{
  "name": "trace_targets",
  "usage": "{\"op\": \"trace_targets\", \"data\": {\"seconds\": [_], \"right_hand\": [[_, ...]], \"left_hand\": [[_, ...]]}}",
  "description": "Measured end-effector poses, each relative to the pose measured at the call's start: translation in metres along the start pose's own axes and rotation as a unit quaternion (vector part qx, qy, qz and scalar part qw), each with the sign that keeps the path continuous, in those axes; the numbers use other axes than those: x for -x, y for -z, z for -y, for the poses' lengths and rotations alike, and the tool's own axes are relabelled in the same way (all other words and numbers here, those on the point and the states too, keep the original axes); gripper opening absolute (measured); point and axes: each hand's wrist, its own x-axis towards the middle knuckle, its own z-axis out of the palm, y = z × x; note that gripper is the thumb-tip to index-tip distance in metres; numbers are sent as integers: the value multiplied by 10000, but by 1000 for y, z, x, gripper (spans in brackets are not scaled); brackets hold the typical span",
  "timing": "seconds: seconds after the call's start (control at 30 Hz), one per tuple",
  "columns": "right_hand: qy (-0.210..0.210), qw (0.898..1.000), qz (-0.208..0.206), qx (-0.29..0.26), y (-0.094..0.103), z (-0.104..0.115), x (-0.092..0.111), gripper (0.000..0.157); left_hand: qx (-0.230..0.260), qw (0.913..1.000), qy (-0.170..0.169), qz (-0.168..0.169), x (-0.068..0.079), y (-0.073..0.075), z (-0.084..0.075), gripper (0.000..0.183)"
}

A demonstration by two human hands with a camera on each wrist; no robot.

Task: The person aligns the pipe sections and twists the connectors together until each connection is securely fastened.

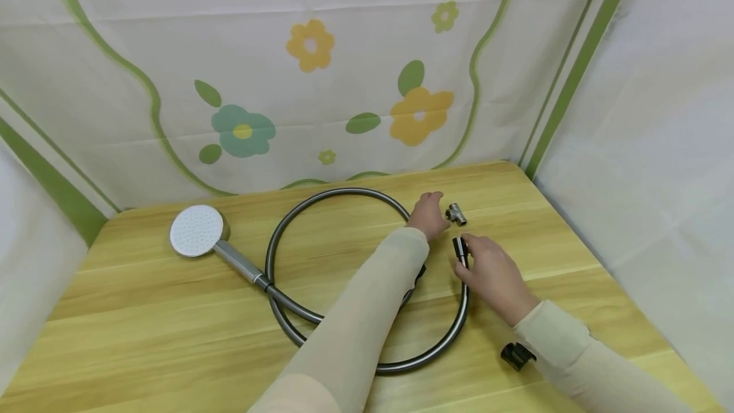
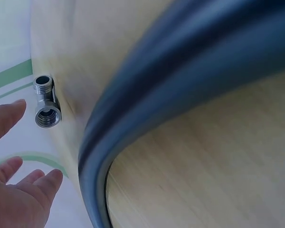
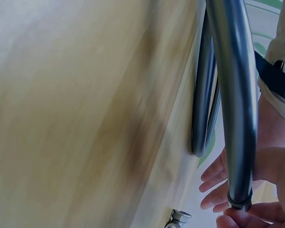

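Note:
My right hand (image 1: 493, 276) pinches the black-collared end (image 1: 460, 246) of a dark metallic shower hose (image 1: 427, 357) between thumb and fingers. Just beyond it, my left hand (image 1: 429, 217) reaches toward a small silver threaded tee fitting (image 1: 455, 214) with fingers spread and nothing in them. In the left wrist view the tee fitting (image 2: 47, 102) lies on the tabletop, a short gap from the fingertips (image 2: 20, 105). The hose loops under my left forearm and runs to a round shower head (image 1: 197, 230) with a white face, lying at the left.
A small black bracket-like piece (image 1: 517, 355) lies beside my right sleeve. The wooden table (image 1: 143, 330) meets a flower-printed cloth (image 1: 355, 30) at the back, and white cloth (image 1: 648, 145) hangs along the right side.

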Motion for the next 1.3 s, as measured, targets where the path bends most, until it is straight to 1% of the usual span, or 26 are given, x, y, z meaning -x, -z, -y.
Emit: {"op": "trace_targets", "data": {"seconds": [0.13,0.33,0.5,0.7,1.03,1.3], "right_hand": [[7,10000,-27,13,0,1,0,45],[-52,10000,51,9,-1,2,2,45],[-65,9999,65,59,-1,1,4,49],[-43,9999,15,95,0,0,3,50],[-22,9999,25,120,0,3,7,50],[67,9999,-35,109,-2,5,10,50]], "left_hand": [[58,10000,-23,66,-2,0,0,70],[-41,9999,-102,84,-8,-5,-3,69],[-110,9998,-37,152,-8,-6,-7,68],[-225,9993,101,276,-12,-4,-12,67],[-599,9973,244,362,-15,-3,-11,65],[-854,9950,258,440,-15,-3,-11,61]]}}
